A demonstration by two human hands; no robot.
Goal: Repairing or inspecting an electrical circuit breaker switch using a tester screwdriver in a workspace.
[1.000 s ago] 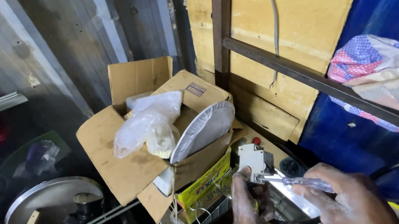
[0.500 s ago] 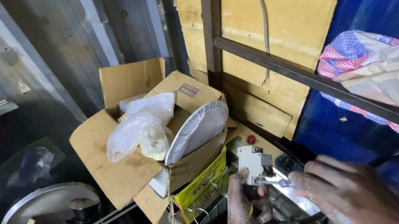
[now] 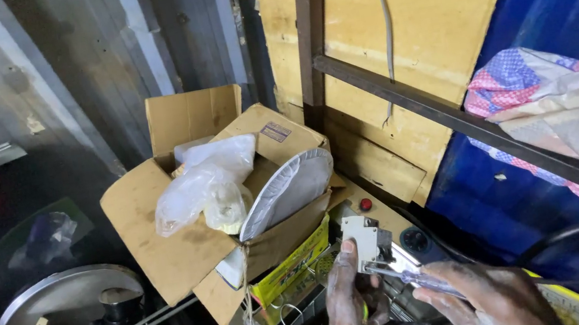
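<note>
My left hand [image 3: 349, 305] grips a small white boxy electrical part [image 3: 361, 239] from below, thumb on its face. In my right hand [image 3: 491, 300] is a screwdriver with a clear handle [image 3: 413, 277], its tip set against the side of that part. Both hands are dusty and sit at the bottom edge of the view. Behind the part lies a panel with a red button [image 3: 366, 204] and a black knob [image 3: 415, 240].
An open cardboard box [image 3: 167, 255] with plastic bags [image 3: 205, 182] and a grey oval lid [image 3: 286, 191] stands left of the hands. A round metal pan lid [image 3: 60, 304] lies far left. A plywood wall, metal bar [image 3: 465, 123] and patterned cloth [image 3: 562, 116] are behind.
The view has shifted slightly, and my hands have stayed on the white part. The screwdriver in my right hand has shifted a little against the part.
</note>
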